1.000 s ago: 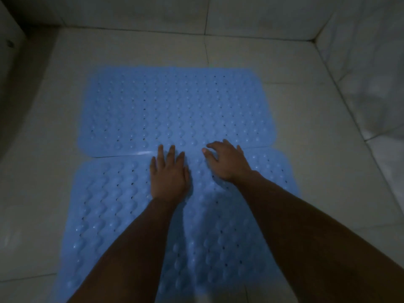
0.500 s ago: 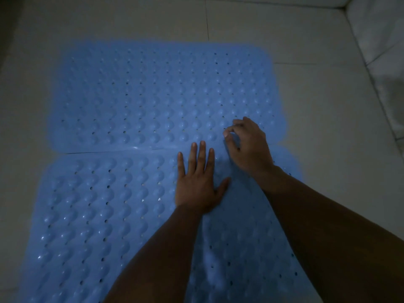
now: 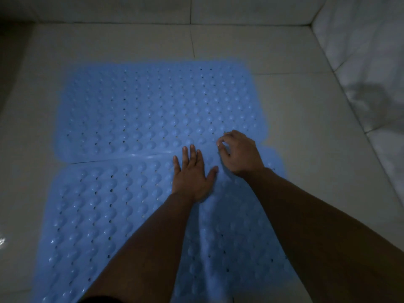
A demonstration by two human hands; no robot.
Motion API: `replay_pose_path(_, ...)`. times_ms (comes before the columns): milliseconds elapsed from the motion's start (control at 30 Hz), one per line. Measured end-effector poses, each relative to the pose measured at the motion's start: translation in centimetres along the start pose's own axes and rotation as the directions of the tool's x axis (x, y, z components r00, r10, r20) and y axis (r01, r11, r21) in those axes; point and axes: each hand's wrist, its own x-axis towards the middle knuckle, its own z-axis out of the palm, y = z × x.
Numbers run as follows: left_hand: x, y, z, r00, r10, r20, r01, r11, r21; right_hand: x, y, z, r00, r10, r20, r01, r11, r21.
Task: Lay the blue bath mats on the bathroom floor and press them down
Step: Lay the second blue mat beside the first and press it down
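Blue rubber: both mats lie flat on the tile floor, far mat at 12 o'clock and near mat at 6 o'clock, edges touching. My left hand presses the seam, fingers straight; my right hand, fingers curled, nothing visibly held. Laying looks done; pressing remains.

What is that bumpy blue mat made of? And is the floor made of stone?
The far blue mat and the near blue mat look like soft rubber or plastic: rows of rounded bumps, small holes and a slight shine at the seam. The floor looks like glazed ceramic tile, pale and smooth with thin grout lines, though it might be polished stone.
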Motion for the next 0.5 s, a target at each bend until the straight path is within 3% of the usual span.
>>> replay_pose_path(100,-0.9,-0.8,-1.2,0.985,0.093,-0.146,-0.084,0.994,0.066,-2.3,-1.1,0.8,0.98,0.061,0.191,-0.055,0.998,-0.038)
replay_pose_path(167,-1.7,-1.3,-1.2,0.966,0.086,-0.243,-0.064,0.993,0.094,-4.1,-1.8,2.4,0.954,0.076,0.292,-0.054,0.995,-0.083)
replay_pose_path(267,-2.2,-1.6,-0.7,0.948,0.04,-0.315,-0.011,0.996,0.094,-6.7,-2.4,4.9,0.958,-0.006,0.286,0.048,0.989,-0.139)
replay_pose_path(500,-2.0,-3.0,0.3,0.897,0.058,-0.439,0.0,0.991,0.13,-8.1,-2.6,6.1,0.982,-0.044,0.181,0.079,0.979,-0.19)
